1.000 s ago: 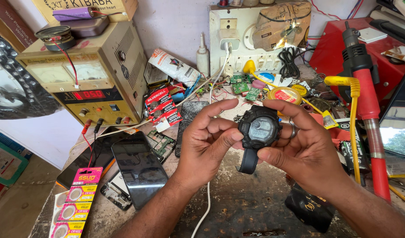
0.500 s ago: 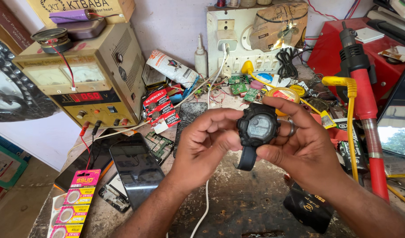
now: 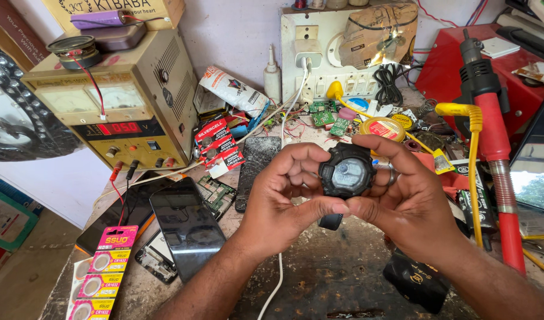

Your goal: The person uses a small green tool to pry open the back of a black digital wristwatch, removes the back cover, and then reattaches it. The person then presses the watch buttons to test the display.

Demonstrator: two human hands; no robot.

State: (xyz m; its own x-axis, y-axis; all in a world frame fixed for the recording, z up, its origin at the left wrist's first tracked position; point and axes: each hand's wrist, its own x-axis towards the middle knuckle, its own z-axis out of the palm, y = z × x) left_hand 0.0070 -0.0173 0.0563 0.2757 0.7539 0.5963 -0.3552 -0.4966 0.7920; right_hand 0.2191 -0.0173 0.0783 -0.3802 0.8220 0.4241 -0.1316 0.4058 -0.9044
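A: What sits at the far left of the bench?

B: At about nine o'clock, a beige power supply with a red digit display, a small speaker on top of it. Down at seven o'clock lies a pink card of coin cells, and just beside it a dark phone, screen up.

A: And the hands?

B: The left hand comes in from six o'clock, fingers curled, thumb pressed along the lower edge of a black digital watch. The watch is held up at the centre of the view, above the bench, its grey face turned to the camera (one strap end hangs below it).

A: The other side?

B: The right hand closes on the watch from three o'clock, index finger arched over the top of the case, thumb meeting the left thumb underneath. A ring shows on one finger. Both hands grip the watch; neither is open.

A: Further right?

B: A round yellow tin at one o'clock behind the watch, a white socket board at twelve against the wall, and a red-and-black hot-air tool standing at three o'clock with a yellow cable looping beside it
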